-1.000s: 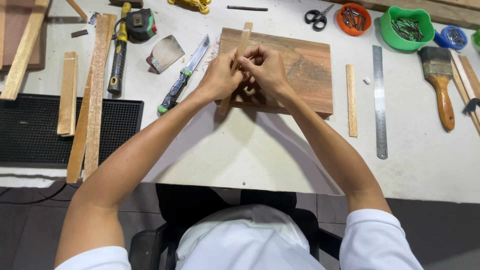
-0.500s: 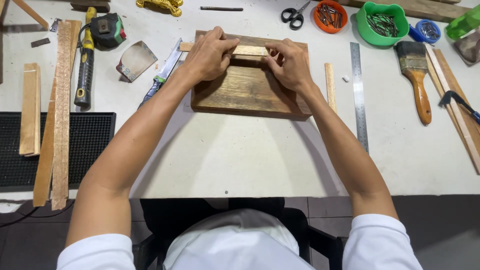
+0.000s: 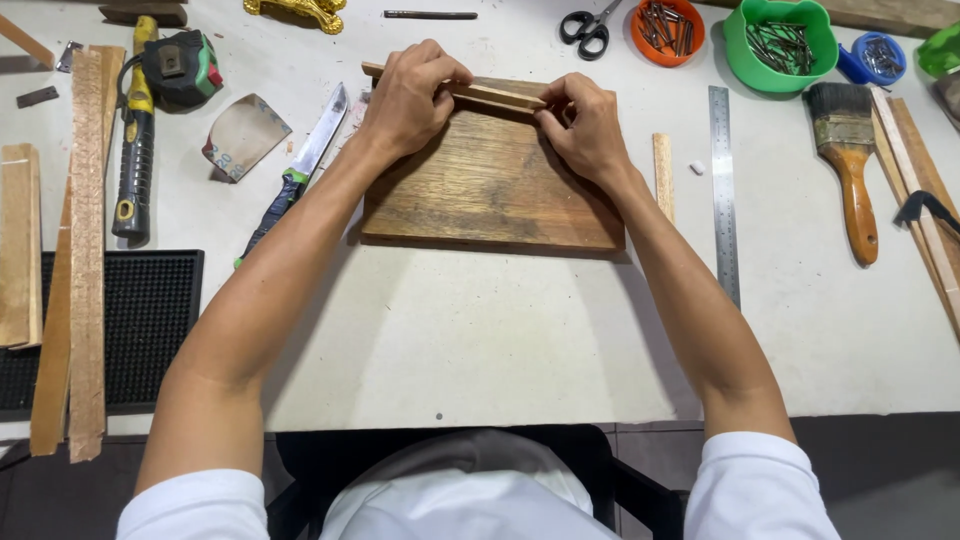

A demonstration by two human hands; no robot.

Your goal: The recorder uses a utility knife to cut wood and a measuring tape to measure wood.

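Lying along the far edge of a dark wooden board point(image 3: 490, 185), a thin pale wooden strip point(image 3: 495, 94) is pinched at both ends. The left hand point(image 3: 408, 98) is closed over the strip's left part, and the right hand point(image 3: 588, 130) is closed on its right end with the fingertips point(image 3: 548, 113). The board is set flat on the white worktable point(image 3: 450, 330), in the middle of the view. At nine o'clock from the board, a green-handled knife point(image 3: 290, 180) is seen, with a hammer point(image 3: 135, 140) and a tape measure point(image 3: 180, 70) further out. At three o'clock, a short wooden slat point(image 3: 663, 175) and a steel ruler point(image 3: 724, 190) are laid, then a paintbrush point(image 3: 850, 160). At twelve o'clock, scissors point(image 3: 590, 25) and an orange bowl of nails point(image 3: 667, 28) are found.
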